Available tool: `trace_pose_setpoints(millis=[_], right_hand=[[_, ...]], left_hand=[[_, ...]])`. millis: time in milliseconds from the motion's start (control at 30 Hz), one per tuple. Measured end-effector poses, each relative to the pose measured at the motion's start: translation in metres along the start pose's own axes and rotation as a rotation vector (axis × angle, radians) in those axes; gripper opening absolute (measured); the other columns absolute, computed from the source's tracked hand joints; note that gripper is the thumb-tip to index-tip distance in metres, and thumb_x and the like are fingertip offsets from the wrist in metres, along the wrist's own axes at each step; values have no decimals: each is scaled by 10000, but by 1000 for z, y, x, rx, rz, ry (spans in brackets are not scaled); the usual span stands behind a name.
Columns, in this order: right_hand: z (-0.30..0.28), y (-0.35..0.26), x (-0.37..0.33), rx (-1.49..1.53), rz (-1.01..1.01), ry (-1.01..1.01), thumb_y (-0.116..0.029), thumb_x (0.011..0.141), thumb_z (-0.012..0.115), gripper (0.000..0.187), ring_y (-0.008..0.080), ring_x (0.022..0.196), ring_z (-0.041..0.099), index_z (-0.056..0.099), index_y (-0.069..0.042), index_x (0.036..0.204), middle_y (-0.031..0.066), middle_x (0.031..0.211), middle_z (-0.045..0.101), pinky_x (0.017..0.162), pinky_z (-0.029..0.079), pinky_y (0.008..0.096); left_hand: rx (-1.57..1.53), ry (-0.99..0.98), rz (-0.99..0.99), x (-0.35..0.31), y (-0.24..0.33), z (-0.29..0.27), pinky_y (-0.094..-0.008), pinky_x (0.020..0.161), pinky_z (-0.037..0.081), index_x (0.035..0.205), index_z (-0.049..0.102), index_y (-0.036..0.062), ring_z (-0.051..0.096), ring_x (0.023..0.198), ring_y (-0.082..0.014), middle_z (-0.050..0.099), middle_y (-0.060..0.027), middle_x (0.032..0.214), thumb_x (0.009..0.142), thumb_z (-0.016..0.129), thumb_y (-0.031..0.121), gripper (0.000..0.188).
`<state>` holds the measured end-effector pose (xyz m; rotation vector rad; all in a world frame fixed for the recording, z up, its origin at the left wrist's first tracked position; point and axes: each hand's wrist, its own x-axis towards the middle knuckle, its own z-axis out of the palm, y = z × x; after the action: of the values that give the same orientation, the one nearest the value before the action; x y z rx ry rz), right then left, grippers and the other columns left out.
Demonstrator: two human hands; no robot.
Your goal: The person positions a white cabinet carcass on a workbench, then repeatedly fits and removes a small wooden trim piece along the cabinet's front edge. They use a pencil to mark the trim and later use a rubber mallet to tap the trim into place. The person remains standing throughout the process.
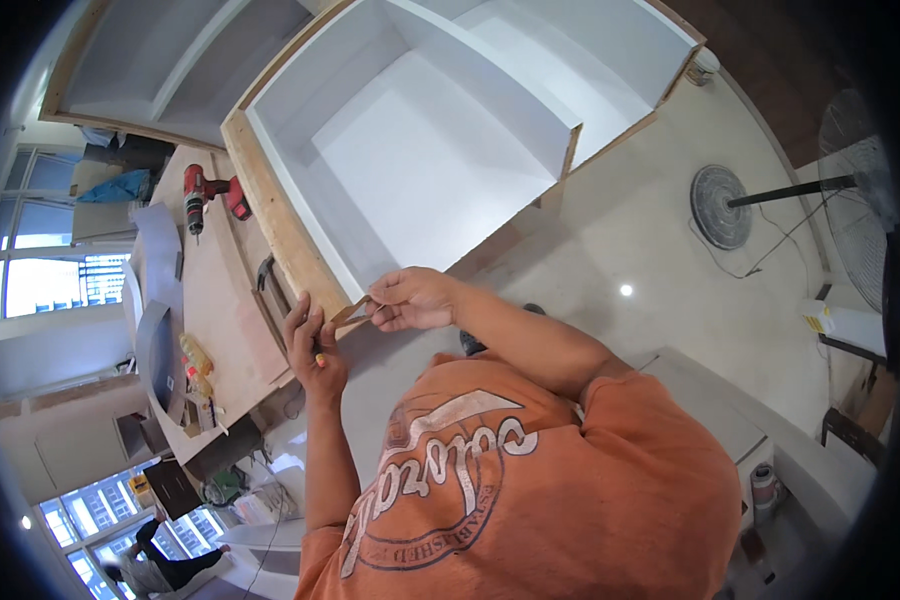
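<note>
My left hand (315, 350) is at the near corner of a white-lined wooden cabinet (440, 150), its fingers bent near the front edge. A small orange-tipped piece (320, 359) shows between those fingers; its kind is unclear. Just to the right, my right hand (415, 298) is closed in a pinch on a thin, flat brown strip (352, 312). The strip spans the gap between both hands beside the cabinet's wooden edge (288, 215). Its far ends are partly covered by my fingers.
Left of the cabinet, a wooden bench (232, 340) carries a red cordless drill (205, 192), a hammer (266, 272) and a yellow bottle (196, 362). A standing fan (720, 205) with a loose cable is at right. Another person (155, 568) is far off at lower left.
</note>
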<state>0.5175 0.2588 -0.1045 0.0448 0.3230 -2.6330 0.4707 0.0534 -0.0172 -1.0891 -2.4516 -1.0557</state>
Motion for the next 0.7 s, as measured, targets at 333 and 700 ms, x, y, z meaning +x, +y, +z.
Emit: trace_pose_setpoints(millis=[333, 700], right_hand=[[6, 3, 0, 67, 16, 12, -410, 992, 630, 339, 169, 801, 660, 674, -75, 1013, 50, 928, 682, 711, 525, 331], [26, 7, -9, -30, -53, 207, -387, 998, 627, 315, 163, 775, 641, 653, -74, 975, 42, 836, 642, 690, 519, 318]], left_hand=[[-63, 0, 11, 0, 0, 0, -423, 1055, 485, 1181, 642, -6, 529, 1316, -351, 554, -206, 1370, 937, 595, -79, 259], [-64, 42, 96, 1, -10, 5, -440, 1010, 496, 1185, 640, -10, 581, 1235, -368, 582, -216, 1343, 920, 630, -56, 268]])
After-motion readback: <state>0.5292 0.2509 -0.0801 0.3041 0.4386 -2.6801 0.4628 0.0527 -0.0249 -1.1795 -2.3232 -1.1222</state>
